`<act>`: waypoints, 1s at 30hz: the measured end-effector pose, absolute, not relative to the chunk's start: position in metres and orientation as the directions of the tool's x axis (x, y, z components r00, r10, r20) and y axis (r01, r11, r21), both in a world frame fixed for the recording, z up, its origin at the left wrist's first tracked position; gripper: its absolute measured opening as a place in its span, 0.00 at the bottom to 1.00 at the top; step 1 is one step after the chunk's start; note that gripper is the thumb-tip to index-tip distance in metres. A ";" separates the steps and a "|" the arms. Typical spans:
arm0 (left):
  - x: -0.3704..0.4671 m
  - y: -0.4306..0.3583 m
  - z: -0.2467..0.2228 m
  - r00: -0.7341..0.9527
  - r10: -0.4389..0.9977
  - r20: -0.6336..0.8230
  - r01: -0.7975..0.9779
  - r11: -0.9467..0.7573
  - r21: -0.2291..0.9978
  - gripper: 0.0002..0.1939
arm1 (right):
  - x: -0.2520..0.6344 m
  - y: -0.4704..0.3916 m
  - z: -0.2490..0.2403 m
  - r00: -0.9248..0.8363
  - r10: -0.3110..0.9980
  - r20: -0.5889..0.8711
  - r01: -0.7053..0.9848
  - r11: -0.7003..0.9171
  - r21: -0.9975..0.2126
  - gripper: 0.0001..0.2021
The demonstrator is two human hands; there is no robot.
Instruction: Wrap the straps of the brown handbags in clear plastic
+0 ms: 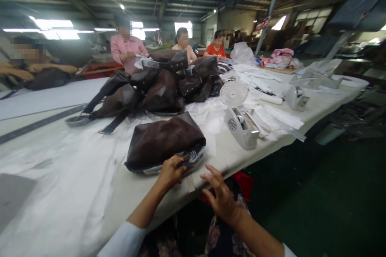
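A dark brown leather-like bag (165,138) lies on its side on the white-covered table in front of me. Clear plastic (197,157) and some striped material show along its near right edge. My left hand (172,172) is closed on that near edge, its thumb and fingers pinching the bag's side. Just right of it, my right hand (221,196) hovers by the table edge with fingers spread, holding nothing. A white tape dispenser (241,128) stands to the right of the bag.
Behind the bag is a heap of dark bags (164,86) with straps. A small white fan (233,93), white strips (277,118) and a second dispenser (296,98) lie to the right. Several people stand or sit across the table (60,128).
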State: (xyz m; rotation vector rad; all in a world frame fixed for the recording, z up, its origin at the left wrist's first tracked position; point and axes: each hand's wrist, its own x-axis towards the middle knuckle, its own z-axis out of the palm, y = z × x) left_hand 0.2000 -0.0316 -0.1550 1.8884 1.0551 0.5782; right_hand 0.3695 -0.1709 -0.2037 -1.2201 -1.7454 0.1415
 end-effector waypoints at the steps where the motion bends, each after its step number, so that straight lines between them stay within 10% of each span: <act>1: 0.200 -0.032 -0.155 0.530 0.848 -0.010 0.444 -0.267 0.855 0.07 | 0.371 -0.168 -0.207 -0.156 0.741 0.654 0.680 0.560 -0.473 0.35; 5: 0.201 -0.033 -0.148 0.539 0.841 -0.045 0.450 -0.242 0.859 0.07 | 0.363 -0.154 -0.212 -0.376 0.621 0.687 0.661 0.700 -0.271 0.36; 17: 0.199 -0.034 -0.156 0.497 0.867 0.026 0.449 -0.283 0.848 0.15 | 0.361 -0.151 -0.185 -0.496 0.551 0.671 0.533 0.803 -0.266 0.33; 30: 0.197 -0.033 -0.147 0.532 0.847 0.018 0.367 -0.250 0.896 0.10 | 0.357 -0.059 -0.147 -0.249 0.567 0.785 0.547 0.752 -0.368 0.30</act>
